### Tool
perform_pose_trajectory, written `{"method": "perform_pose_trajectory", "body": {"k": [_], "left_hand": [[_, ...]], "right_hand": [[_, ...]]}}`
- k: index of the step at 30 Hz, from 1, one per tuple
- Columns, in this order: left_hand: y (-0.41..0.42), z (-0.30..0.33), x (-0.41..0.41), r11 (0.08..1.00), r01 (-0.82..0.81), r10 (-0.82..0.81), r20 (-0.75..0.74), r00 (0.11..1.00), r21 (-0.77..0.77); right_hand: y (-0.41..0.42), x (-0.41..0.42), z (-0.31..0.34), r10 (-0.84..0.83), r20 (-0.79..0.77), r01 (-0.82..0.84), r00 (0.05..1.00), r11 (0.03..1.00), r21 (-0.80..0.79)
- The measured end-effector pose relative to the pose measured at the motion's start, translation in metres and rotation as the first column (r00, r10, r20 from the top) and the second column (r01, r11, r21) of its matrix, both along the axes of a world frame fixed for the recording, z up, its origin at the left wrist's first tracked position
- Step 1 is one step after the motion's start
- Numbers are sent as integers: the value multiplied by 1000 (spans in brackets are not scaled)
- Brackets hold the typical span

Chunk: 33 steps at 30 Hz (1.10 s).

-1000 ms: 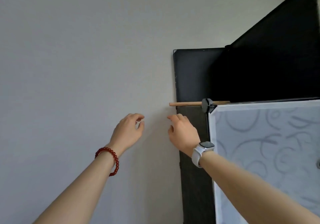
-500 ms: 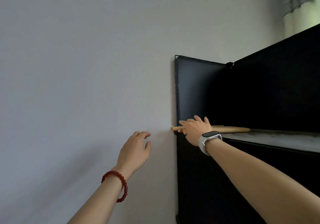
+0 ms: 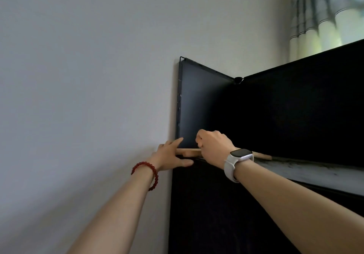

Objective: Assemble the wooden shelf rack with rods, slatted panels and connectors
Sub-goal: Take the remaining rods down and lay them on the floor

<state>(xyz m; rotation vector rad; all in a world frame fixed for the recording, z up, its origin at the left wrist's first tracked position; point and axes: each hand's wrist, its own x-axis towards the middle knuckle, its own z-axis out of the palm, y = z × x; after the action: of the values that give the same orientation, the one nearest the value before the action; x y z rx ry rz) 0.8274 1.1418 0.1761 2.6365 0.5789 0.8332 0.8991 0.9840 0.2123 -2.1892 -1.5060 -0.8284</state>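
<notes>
A wooden rod (image 3: pixel 189 151) lies level along the top ledge of a black cabinet, its far end (image 3: pixel 264 156) showing past my watch. My right hand (image 3: pixel 213 146) is curled over the rod near its left part and grips it. My left hand (image 3: pixel 171 155) is at the rod's left end, index finger above and thumb below, holding that end against the cabinet's corner. Behind the hands, two upright black panels (image 3: pixel 199 106) meet at a black corner connector (image 3: pixel 238 80).
A plain grey wall (image 3: pixel 78 76) fills the left side, close to the cabinet's edge. The dusty grey cabinet top (image 3: pixel 315 173) runs off to the right. A checked curtain (image 3: pixel 325 17) hangs at the top right.
My left hand rose from the wall to the rod's left end. My right hand went from flat on the rod to curled around it. The view tilted upward.
</notes>
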Motion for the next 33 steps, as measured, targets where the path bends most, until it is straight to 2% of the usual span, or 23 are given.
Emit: {"method": "perform_pose_trajectory", "body": {"k": [2, 5, 7, 11, 16, 20, 25, 30, 33], "left_hand": [[2, 9, 12, 989, 114, -121, -73, 990, -92], [6, 15, 21, 990, 122, -132, -181, 975, -67], [9, 16, 22, 991, 131, -136, -175, 975, -35], [2, 14, 18, 972, 178, -170, -65, 983, 155], [-11, 7, 19, 939, 212, -242, 82, 967, 270], [-18, -7, 11, 894, 103, -198, 177, 964, 435], [-30, -24, -7, 901, 26, -137, 227, 964, 434], [-45, -19, -24, 919, -62, -110, 405, 908, 390], [-60, -10, -32, 930, -83, -98, 458, 884, 359]], "right_hand": [[-3, -1, 3, -7, -1, 7, 1000, 1000, 13], [-7, -2, -1, -30, 30, 30, 999, 999, -11], [-11, -3, -6, -61, 92, 62, 994, 998, -14], [-17, -10, -17, -135, 315, 139, 939, 990, 12], [-30, -23, -26, -61, 367, 35, 928, 996, 78], [-44, -31, -26, -12, 419, -30, 908, 995, 93], [-62, -34, -18, -23, 439, -50, 898, 987, 154], [-82, -35, -7, -27, 477, -76, 879, 978, 195], [-96, -40, 0, -21, 490, -91, 871, 975, 204]]}}
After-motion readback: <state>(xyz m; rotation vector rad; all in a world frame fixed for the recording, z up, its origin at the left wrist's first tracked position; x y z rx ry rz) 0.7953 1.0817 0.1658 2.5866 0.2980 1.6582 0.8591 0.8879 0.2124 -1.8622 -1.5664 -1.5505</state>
